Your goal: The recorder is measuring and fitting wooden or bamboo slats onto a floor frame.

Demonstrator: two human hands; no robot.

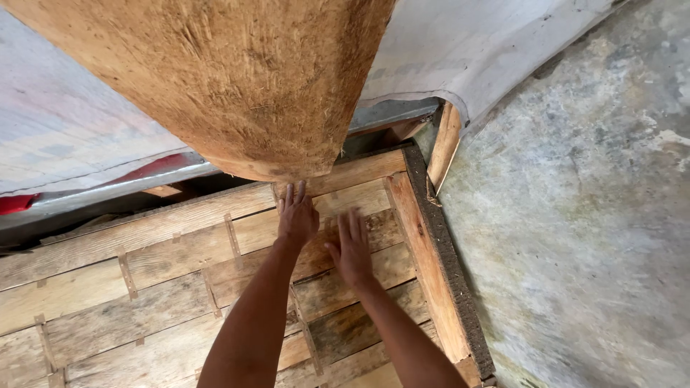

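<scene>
I see my left hand (pixel 297 215) flat, fingers (pixel 291 195) together, tips touching the lower edge of the brown coir fibre sheet (pixel 237 79) just ahead; my right hand (pixel 352 248), blurred, fingers spread, lies farther back on the slatted wooden frame (pixel 144 287).

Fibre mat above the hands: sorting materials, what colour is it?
Tan-brown, coarse fibre mat; head view.

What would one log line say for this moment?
left hand: flat on slats, fingertips at fibre mat edge | right hand: open, blurred, over slats | holding: nothing
</scene>
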